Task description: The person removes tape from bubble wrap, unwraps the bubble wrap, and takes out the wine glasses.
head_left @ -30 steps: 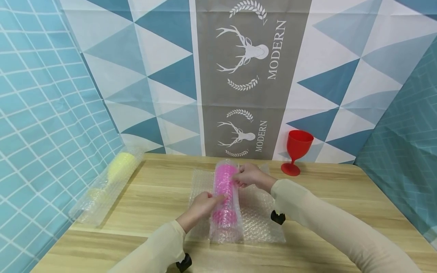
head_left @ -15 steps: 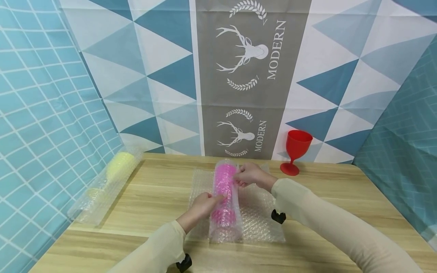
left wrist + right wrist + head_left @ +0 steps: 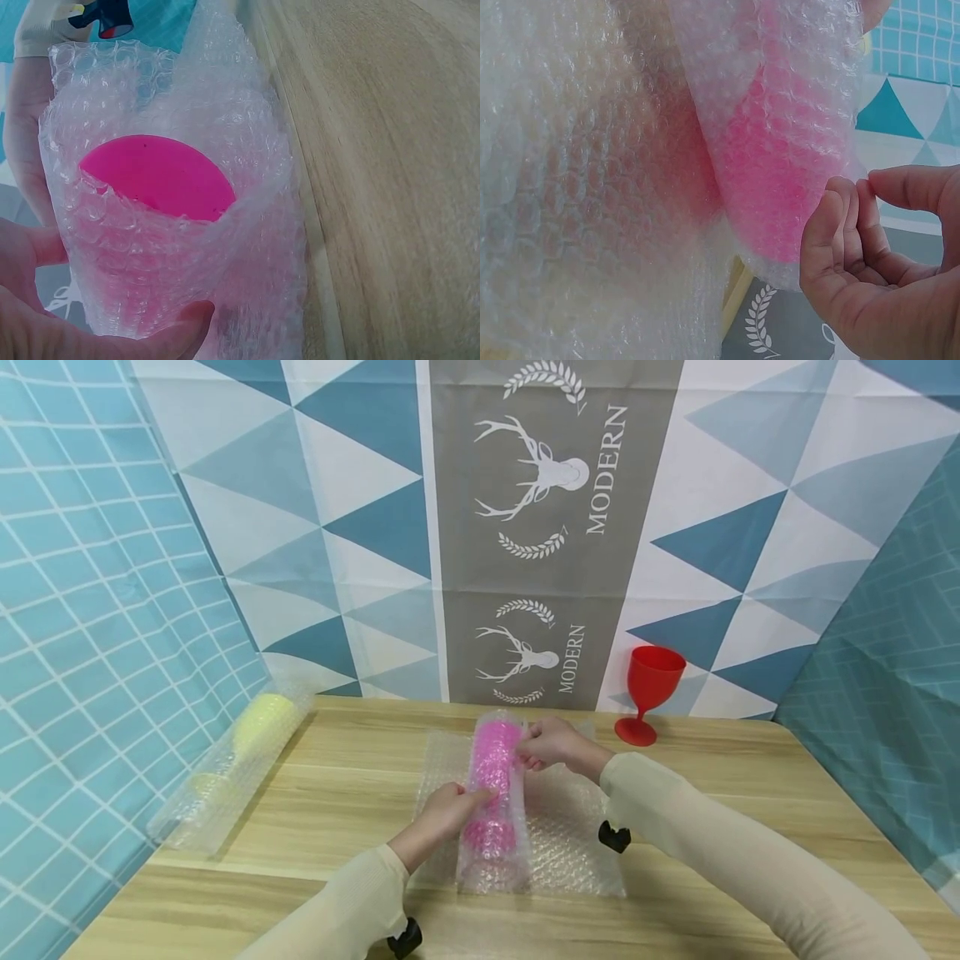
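The pink cup (image 3: pixel 159 176) lies rolled up in bubble wrap (image 3: pixel 576 853) near the middle of the desk (image 3: pixel 352 835), with more of the clear sheet spread flat on both sides of the roll. The left hand (image 3: pixel 448 810) grips the roll partway along, its thumb pressed across the top and its fingers around the left side. The right hand (image 3: pixel 552 745) is at the far end, its fingers curled and almost closed against the thumb, pinching the edge of the wrap on the right. A yellow cup (image 3: pixel 262 724), also wrapped, lies slanted at the left side. A red cup (image 3: pixel 655 678) stands upright at the back, beyond the right hand
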A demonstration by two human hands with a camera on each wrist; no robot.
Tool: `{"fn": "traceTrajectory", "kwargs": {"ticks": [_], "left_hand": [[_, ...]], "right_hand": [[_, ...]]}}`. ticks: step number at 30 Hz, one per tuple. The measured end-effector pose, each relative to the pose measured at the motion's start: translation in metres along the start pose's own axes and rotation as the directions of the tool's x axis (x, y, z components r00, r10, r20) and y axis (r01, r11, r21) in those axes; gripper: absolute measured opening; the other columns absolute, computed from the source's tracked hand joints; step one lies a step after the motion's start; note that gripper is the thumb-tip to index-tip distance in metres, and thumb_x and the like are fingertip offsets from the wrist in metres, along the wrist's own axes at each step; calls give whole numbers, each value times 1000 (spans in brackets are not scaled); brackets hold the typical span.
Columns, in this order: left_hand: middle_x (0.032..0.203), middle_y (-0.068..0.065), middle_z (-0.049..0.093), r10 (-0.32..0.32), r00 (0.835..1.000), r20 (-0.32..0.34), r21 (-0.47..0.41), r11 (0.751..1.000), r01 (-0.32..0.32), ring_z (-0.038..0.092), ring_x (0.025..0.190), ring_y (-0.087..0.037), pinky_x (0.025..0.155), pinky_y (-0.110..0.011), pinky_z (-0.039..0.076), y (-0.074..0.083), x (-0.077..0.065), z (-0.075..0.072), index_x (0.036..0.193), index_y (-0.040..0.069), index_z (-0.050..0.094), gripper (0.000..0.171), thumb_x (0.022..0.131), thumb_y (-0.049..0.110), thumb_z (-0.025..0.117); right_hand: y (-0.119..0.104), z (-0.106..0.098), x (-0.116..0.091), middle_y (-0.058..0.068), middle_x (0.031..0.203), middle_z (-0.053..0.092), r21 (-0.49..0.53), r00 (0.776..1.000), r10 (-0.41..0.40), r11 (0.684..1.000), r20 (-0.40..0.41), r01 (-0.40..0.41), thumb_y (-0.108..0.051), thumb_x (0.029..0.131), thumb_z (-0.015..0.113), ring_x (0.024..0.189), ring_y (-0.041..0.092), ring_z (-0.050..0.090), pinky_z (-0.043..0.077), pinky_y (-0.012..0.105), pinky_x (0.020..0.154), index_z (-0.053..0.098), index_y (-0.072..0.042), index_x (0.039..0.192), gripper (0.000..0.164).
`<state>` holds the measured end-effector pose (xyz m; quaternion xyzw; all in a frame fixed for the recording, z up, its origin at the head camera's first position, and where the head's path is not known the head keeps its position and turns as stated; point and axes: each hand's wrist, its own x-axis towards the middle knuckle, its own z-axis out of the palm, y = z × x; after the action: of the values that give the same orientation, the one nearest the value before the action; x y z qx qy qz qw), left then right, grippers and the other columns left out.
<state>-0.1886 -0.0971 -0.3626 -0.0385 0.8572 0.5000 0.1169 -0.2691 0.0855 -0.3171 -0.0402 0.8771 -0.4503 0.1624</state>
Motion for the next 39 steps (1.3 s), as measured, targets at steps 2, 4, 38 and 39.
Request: {"fn": "traceTrajectory", "kwargs": {"ticks": [2, 4, 38, 39], "left_hand": [[98, -17, 63, -4, 1000, 0, -2, 1000, 4, 60, 85, -25, 74, -40, 54, 0, 0, 0, 114, -8, 56, 58, 88, 44, 60], [100, -18, 63, -10, 1000, -3, 1, 1000, 10, 60, 87, -26, 76, -41, 54, -1, 0, 1, 114, -8, 56, 59, 88, 44, 60], [84, -9, 57, 18, 999, -36, -50, 999, -20, 53, 75, -19, 62, -28, 47, 2, -1, -2, 99, -3, 58, 45, 89, 41, 60], [83, -9, 57, 19, 999, -36, -52, 998, -21, 53, 75, -19, 61, -28, 47, 2, 0, -2, 98, -3, 58, 45, 89, 41, 60]], "right_hand": [[1, 0, 0, 4, 72, 66, 11, 1000, 0, 1000, 1, 0, -7, 86, 62, 61, 8, 60, 58, 21, 62, 66, 6, 96, 16], [2, -1, 1, 4, 73, 66, 19, 1000, 0, 1000, -1, 0, -7, 86, 63, 61, 8, 60, 58, 21, 62, 66, 6, 94, 16], [3, -25, -9, 13, 87, 70, 89, 1000, -8, 996, 7, 7, -13, 90, 62, 67, 8, 63, 61, 28, 74, 65, 9, 107, 28], [3, -25, -10, 12, 86, 70, 93, 1000, -6, 996, 3, 5, -13, 90, 63, 67, 8, 63, 61, 29, 76, 65, 9, 106, 27]]}}
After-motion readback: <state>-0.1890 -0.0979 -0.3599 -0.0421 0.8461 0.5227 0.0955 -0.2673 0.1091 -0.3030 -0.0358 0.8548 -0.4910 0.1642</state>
